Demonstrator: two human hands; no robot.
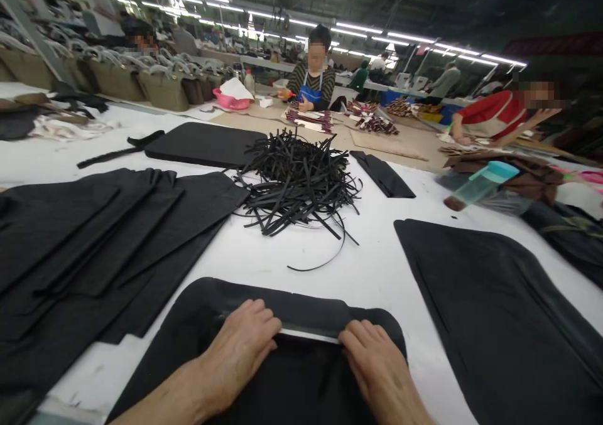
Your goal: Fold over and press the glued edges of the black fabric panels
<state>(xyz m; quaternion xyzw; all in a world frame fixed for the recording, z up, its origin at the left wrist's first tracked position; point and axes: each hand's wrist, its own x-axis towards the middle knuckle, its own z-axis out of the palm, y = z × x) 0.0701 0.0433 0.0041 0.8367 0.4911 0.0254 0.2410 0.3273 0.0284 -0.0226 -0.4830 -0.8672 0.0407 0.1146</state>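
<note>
1. Left hand (247, 337): came in from bottom left, palm down, back of hand up, angled up-right. Right hand (374, 356): from bottom right, palm down, angled up-left. Hands were apart, roughly level.
2. Fingers of both were bent down onto the black panel (292, 390). Fingertips partly tucked out of sight; couldn't tell if they pinched it or only pressed.
3. Panel's near end and both forearms were cut off by the bottom edge. Dark-on-dark, so layers were hard to separate.
4. Panel lay on the white desk (360, 274), under both hands, its rounded far corners past the fingers. Thin white line (311, 335) ran across it between the two sets of fingers; couldn't tell if strip or exposed edge.
5. Pile of black strips (301, 180) sat beyond the panel, well clear of the fingers.
</note>
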